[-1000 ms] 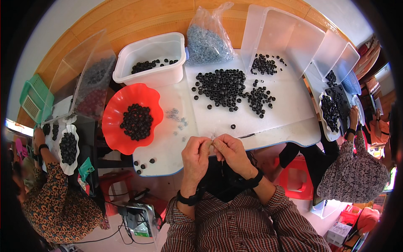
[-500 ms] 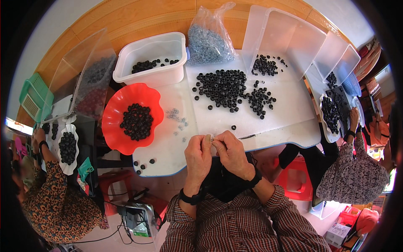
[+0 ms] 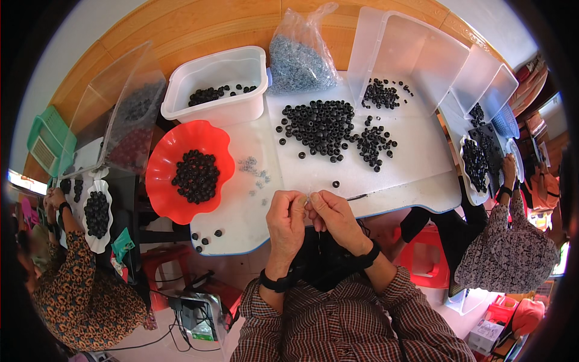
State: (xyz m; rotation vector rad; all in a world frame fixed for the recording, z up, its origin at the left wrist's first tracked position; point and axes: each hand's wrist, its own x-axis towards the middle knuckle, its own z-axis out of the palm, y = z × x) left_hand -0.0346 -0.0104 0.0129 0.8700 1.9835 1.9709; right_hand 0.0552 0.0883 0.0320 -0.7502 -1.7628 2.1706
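Observation:
My left hand (image 3: 286, 221) and my right hand (image 3: 333, 218) meet fingertip to fingertip at the near edge of the white table (image 3: 416, 175). Their fingers pinch something small between them, too tiny to make out; a dark strand seems to hang below. A big pile of black beads (image 3: 322, 123) lies just beyond the hands. One loose black bead (image 3: 336, 184) sits close to my right fingers. Small clear pieces (image 3: 253, 171) are scattered to the left.
A red wavy bowl (image 3: 166, 158) of black beads stands left. A white tub (image 3: 220, 75), a bag of grey bits (image 3: 300, 57) and clear lids (image 3: 413, 51) line the back. One person (image 3: 78, 283) works at left, another person (image 3: 512, 247) at right.
My hands stay pinched together at the table edge; the fingers have shifted only slightly. Nothing else has moved.

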